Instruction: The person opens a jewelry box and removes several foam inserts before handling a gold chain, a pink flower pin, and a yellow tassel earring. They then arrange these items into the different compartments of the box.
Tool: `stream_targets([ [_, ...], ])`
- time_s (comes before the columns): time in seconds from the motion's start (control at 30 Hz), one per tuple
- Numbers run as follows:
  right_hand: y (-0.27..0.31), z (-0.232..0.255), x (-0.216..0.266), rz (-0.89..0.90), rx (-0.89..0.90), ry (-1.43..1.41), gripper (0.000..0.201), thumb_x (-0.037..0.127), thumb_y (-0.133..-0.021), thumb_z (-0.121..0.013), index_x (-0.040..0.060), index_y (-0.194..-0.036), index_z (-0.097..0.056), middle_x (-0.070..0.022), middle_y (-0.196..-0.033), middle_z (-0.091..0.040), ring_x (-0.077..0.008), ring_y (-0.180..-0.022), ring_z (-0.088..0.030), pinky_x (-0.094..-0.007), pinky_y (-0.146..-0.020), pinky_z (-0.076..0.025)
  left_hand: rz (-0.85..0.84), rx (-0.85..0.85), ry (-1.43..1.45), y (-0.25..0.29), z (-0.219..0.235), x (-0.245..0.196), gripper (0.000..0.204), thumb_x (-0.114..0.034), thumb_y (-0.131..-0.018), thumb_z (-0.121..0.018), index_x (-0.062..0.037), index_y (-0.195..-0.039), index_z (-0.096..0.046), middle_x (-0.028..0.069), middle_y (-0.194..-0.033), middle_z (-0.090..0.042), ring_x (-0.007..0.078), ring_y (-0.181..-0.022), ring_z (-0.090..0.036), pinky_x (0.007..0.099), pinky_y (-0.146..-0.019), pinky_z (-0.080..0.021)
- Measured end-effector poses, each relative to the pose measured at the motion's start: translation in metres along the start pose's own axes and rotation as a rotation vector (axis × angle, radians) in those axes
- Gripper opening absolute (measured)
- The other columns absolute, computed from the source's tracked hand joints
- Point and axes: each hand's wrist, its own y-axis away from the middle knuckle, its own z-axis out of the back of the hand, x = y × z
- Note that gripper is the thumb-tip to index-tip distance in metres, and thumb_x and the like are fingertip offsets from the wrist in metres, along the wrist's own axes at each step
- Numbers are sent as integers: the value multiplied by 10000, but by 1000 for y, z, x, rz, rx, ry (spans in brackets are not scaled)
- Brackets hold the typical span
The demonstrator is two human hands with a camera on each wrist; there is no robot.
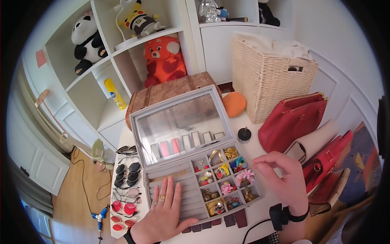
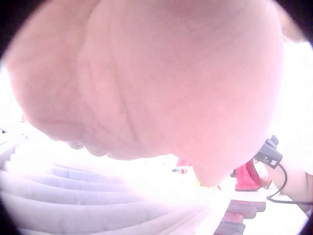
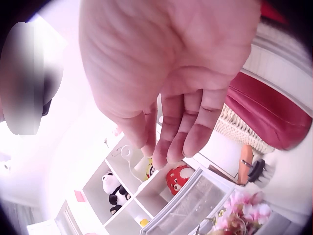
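A grey jewelry box (image 1: pixel 195 191) stands on the white table with its clear-windowed lid (image 1: pixel 178 126) raised. My left hand (image 1: pixel 160 211) lies over the padded ring rolls (image 1: pixel 189 203) in its left half, fingers straight and spread, rings on them. Small compartments fill the right half, with a pink flower piece (image 1: pixel 245 177), gold chains (image 1: pixel 231 153) and other trinkets. Above the right edge of the box hovers my right hand (image 1: pixel 284 177), fingers loosely bent, thumb near the index finger, nothing seen between them. In the right wrist view the pink flowers (image 3: pixel 247 208) are below that hand.
Several pairs of glasses (image 1: pixel 128 179) line the table's left edge. Red handbags (image 1: pixel 290 122) stand at the right, beside a wicker basket (image 1: pixel 272 77). Behind the lid is a brown patterned case (image 1: pixel 170 91). A small black brush (image 1: pixel 244 134) stands near the lid; dark strips (image 1: pixel 229 220) lie in front.
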Motion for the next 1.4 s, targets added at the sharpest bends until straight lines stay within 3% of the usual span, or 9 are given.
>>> stream_targets([
  [0.17, 9, 3, -5, -37, -11, -32, 157, 43, -1008, -711, -25, -1138, -765, -107, -992, -774, -147, -885, -728, -283, -825, -565, -26, -103, -61, -12, -24, 11, 1048, -650, -1063, -498, 210, -1593, -218, 476, -1661, -163, 601, -1590, -141, 661, -1277, -181],
  [0.57, 13, 10, -22, -86, -85, -107, 152, 94, -1032, -687, -8, -1123, -754, -88, -994, -776, -150, -902, -723, -296, -860, -561, -34, -48, 6, -13, -22, 13, 1038, -637, -1094, -431, 217, -1602, -131, 486, -1670, -68, 615, -1594, -42, 667, -1284, -111],
  [0.77, 13, 4, -22, -177, -124, -93, 149, 99, -1048, -667, -8, -1119, -742, -52, -1000, -769, -101, -941, -704, -278, -883, -549, -207, 0, -401, -5, 46, -29, 760, -444, -1088, -568, 103, -1579, -376, 323, -1635, -398, 462, -1547, -383, 551, -1270, -322],
  [0.83, 14, 3, -25, -178, -65, -106, 149, 95, -1063, -652, -6, -1129, -741, -43, -1026, -763, -93, -965, -694, -270, -888, -542, -488, -126, -50, 6, 63, -61, 548, -221, -1006, -677, 18, -1484, -555, 217, -1478, -607, 344, -1364, -622, 432, -1091, -543],
  [0.9, 15, 3, -27, -148, -97, -85, 153, 82, -1076, -634, -4, -1150, -737, -46, -1056, -757, -90, -960, -670, -257, -881, -528, -611, -640, 102, 0, 41, -106, 313, -229, -751, -721, -91, -1029, -765, 69, -1106, -689, 224, -945, -674, 297, -727, -579],
  [1.1, 12, -5, -30, -125, -130, -19, 179, 101, -1089, -634, -19, -1185, -726, -50, -1072, -747, -87, -920, -621, -247, -866, -506, -653, -655, 447, 9, 44, -152, 275, -220, -783, -719, -46, -993, -754, 98, -1064, -695, 208, -914, -674, 294, -703, -566],
  [1.17, 11, -5, -31, -131, -126, 5, 187, 113, -1089, -639, -19, -1189, -727, -53, -1080, -751, -91, -928, -627, -249, -875, -509, -525, -745, 564, 8, 37, -155, 231, -224, -798, -722, -49, -947, -743, 98, -1060, -697, 211, -895, -682, 287, -691, -559],
  [1.2, 11, -7, -28, -129, -136, 25, 191, 116, -1089, -641, -20, -1190, -729, -56, -1085, -753, -94, -938, -634, -252, -879, -512, -375, -1048, 513, -4, 12, -174, 204, -233, -810, -724, -58, -914, -737, 95, -1061, -696, 218, -893, -689, 281, -705, -564],
  [1.4, 13, -7, -29, -115, -131, 12, 207, 128, -1083, -659, -26, -1200, -734, -85, -1073, -771, -110, -950, -660, -261, -892, -522, -303, -995, 601, 0, 6, -179, 220, -210, -840, -719, -68, -1007, -708, 83, -1098, -681, 207, -913, -689, 280, -784, -587],
])
